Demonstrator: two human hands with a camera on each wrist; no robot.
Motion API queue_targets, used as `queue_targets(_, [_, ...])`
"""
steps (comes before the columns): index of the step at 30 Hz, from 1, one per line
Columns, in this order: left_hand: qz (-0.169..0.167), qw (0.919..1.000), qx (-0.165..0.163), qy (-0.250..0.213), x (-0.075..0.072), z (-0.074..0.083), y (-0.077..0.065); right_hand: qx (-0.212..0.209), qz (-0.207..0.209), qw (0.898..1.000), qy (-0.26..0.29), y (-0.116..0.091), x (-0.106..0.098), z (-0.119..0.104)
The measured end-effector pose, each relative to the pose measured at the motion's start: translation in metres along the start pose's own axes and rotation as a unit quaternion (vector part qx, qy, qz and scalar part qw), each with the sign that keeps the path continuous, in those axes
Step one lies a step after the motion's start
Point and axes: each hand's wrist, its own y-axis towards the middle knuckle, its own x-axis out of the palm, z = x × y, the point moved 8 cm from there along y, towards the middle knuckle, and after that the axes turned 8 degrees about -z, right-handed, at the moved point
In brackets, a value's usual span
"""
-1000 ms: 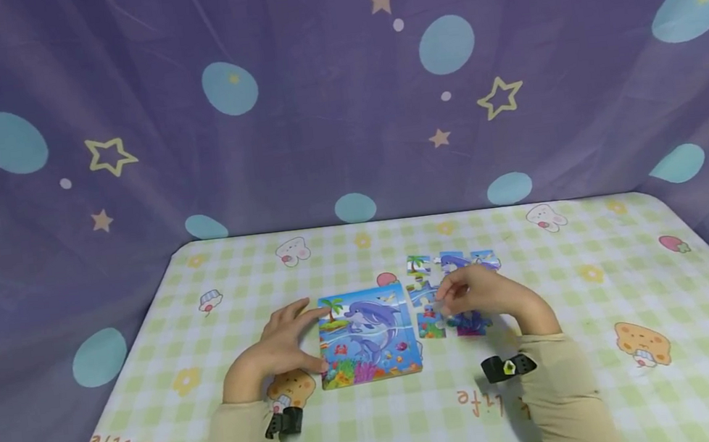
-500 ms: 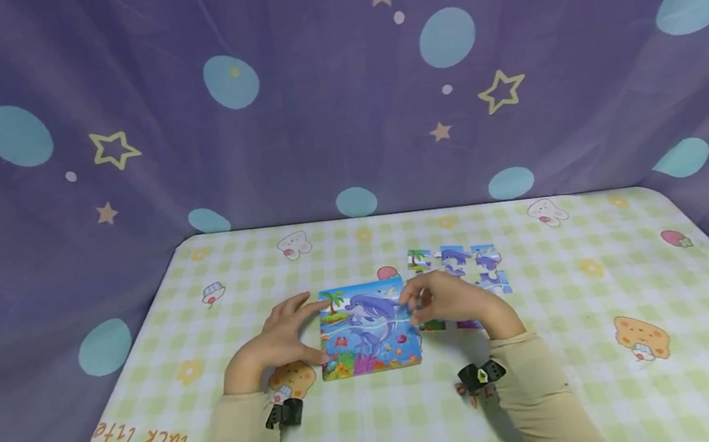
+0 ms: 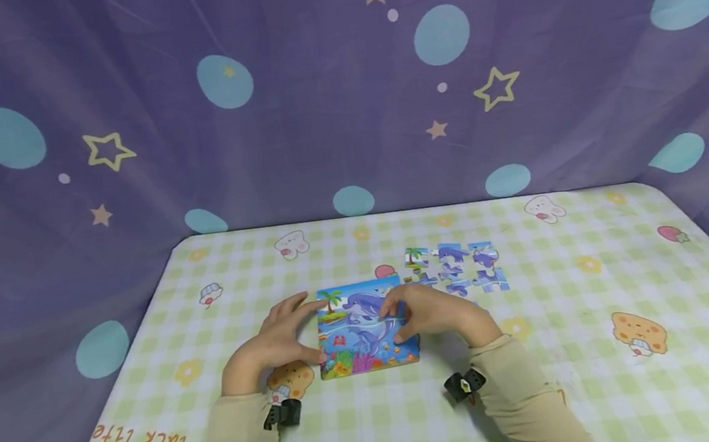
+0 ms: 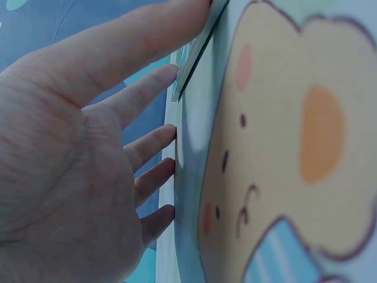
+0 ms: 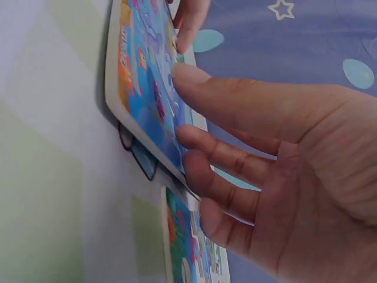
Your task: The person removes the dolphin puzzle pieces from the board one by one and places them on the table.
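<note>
A square dolphin puzzle board (image 3: 350, 356) lies flat on the table, its picture showing a palm tree, coral and fish. My left hand (image 3: 278, 340) spreads thumb and fingers along its left edge. The left wrist view has the thumb (image 4: 135, 50) right at the board's edge, with the other fingertips on the cloth. Over the right part of the board is my right hand (image 3: 437, 308), fingers loosely bent and tips close to the picture. In the right wrist view no piece shows between its thumb (image 5: 247, 103) and fingers, and the board (image 5: 147, 65) sits beneath them.
Several loose puzzle pieces (image 3: 491, 280) with matching dolphin art lie in spaced rows right of the board, the nearer ones hidden behind the right hand. A checkered tablecloth (image 3: 611, 396) covers the table, and a purple curtain (image 3: 343, 120) hangs behind it.
My right hand has moved left from the loose pieces onto the board's right part, uncovering the farther pieces. The left hand and the board keep their places.
</note>
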Motion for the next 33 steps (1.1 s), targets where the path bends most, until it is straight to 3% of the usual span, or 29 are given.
queue_targets(9, [0.000, 1.0000, 0.003, 0.007, -0.007, 0.003, 0.002, 0.031, -0.005, 0.999, -0.003, 0.003, 0.000, 0.002])
queue_targets(20, [0.003, 1.0000, -0.002, 0.002, -0.004, 0.001, -0.001, 0.052, -0.023, 0.998, -0.010, 0.004, 0.008, 0.000])
queue_targets(33, [0.000, 1.0000, 0.002, -0.008, 0.000, 0.002, 0.000, 0.061, -0.003, 0.998, 0.028, 0.002, 0.010, 0.004])
